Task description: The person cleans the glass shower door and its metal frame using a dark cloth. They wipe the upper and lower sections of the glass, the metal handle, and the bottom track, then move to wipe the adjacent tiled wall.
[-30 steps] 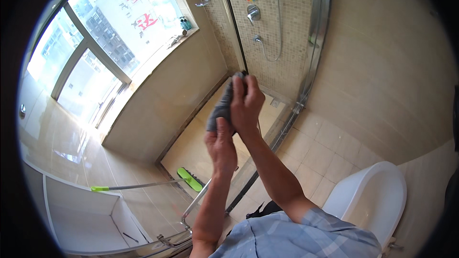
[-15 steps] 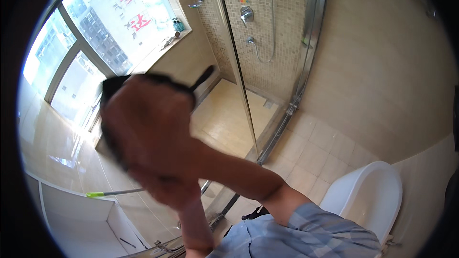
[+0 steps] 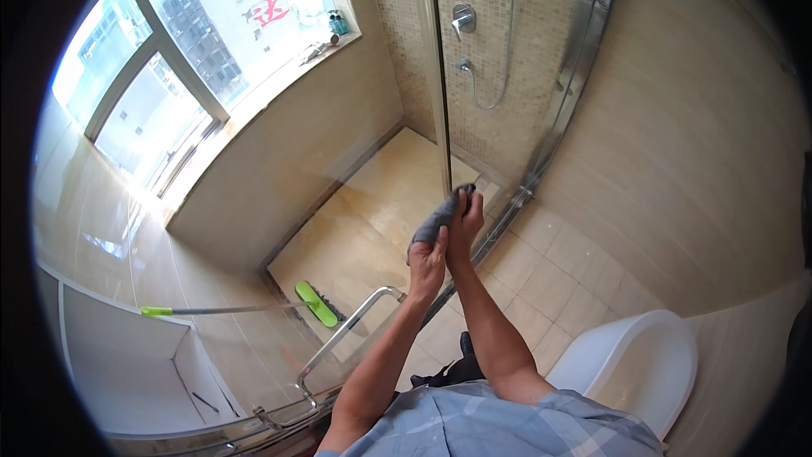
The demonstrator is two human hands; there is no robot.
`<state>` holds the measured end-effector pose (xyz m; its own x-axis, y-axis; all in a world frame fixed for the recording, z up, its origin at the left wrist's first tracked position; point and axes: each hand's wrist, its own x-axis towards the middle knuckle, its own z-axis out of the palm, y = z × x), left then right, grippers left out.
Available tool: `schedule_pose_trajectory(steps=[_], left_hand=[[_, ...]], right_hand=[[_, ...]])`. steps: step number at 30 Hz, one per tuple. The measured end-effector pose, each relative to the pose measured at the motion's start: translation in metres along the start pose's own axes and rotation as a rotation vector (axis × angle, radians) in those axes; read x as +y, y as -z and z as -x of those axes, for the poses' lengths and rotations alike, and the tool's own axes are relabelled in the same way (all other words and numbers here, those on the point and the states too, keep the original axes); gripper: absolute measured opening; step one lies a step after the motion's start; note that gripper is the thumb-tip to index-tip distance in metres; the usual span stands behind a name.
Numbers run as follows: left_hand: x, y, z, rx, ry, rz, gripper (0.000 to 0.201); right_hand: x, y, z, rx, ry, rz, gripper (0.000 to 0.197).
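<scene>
A grey cloth, bunched and folded, is between my two hands in front of the glass shower enclosure. My left hand grips its lower end, thumb pointing up along it. At the upper end, my right hand has its fingers curled round the cloth. The two hands are close together, wrists nearly touching. Just beyond them stands the upright metal edge of a glass panel; I cannot tell whether the cloth touches it.
A green mop leans at the shower's left, beside a metal door handle. A white bathtub stands at the lower right. Bottles sit on the window ledge. A shower valve is on the mosaic wall.
Both hands, raised close and blurred before, have come down and to the right with the cloth. The shower floor and the mop head now show. The view has shifted slightly.
</scene>
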<state>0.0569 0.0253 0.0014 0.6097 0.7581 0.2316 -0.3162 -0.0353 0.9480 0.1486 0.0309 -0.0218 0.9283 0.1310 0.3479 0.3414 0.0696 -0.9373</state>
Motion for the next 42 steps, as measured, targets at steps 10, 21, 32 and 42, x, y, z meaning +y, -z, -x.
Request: schedule_pose_trajectory(steps=[10, 21, 32, 42], left_hand=[[-0.115, 0.076, 0.069, 0.137, 0.315, -0.313, 0.041], [0.178, 0.068, 0.070, 0.219, -0.291, 0.373, 0.049], [0.075, 0.160, 0.196, 0.413, -0.510, 0.688, 0.047], [0.120, 0.072, 0.111, 0.559, -0.288, 0.528, 0.037]], right_hand=[[0.117, 0.002, 0.106, -0.139, -0.444, 0.075, 0.036], [-0.234, -0.014, 0.055, -0.233, 0.361, -0.327, 0.029], [-0.207, -0.018, 0.207, -0.669, 0.906, -0.524, 0.019], [-0.170, 0.000, 0.116, -0.480, 0.496, -0.313, 0.019]])
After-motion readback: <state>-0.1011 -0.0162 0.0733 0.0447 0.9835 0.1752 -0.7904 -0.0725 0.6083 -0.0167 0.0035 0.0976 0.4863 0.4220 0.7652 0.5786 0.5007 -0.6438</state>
